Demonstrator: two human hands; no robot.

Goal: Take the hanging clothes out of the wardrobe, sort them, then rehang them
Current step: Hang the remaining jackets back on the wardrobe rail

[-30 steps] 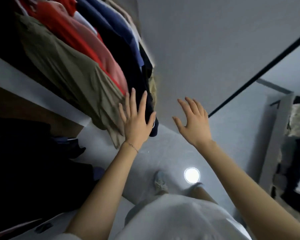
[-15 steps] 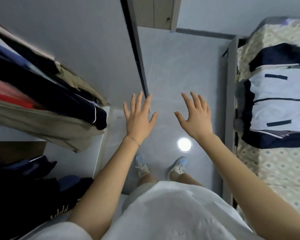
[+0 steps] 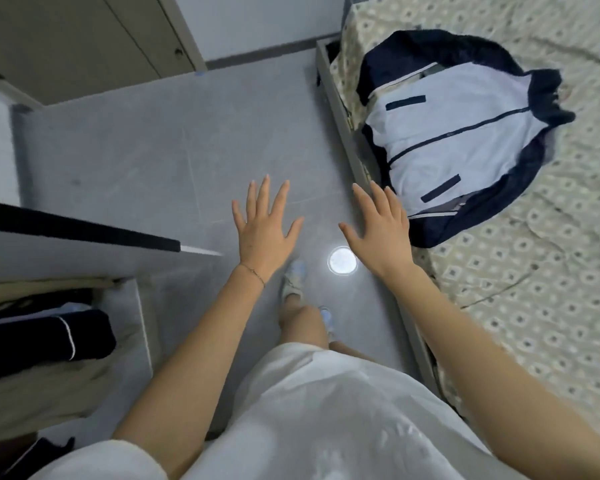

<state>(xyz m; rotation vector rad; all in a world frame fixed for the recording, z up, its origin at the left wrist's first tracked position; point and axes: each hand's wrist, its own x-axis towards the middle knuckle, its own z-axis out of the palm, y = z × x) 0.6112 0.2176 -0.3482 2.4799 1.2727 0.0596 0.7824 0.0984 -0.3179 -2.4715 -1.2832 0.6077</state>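
Two empty hands, turned from the hanging clothes [image 3: 49, 336] toward the bed [image 3: 534, 306].
Head view: within a second the view has swung off the rail; the clothes are now only a dark and tan edge at lower left, and a navy-and-white jacket [image 3: 458, 133] lies spread on the bed. Left hand [image 3: 264, 233] and right hand [image 3: 381, 233] hover side by side above the floor [image 3: 153, 161], fingers [image 3: 264, 195] straight, spread wide, holding nothing. More clothes probably remain to fetch.

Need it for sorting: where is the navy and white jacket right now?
In the head view, the navy and white jacket lies spread on the patterned bedspread at upper right, near the bed's edge, just beyond the right hand.
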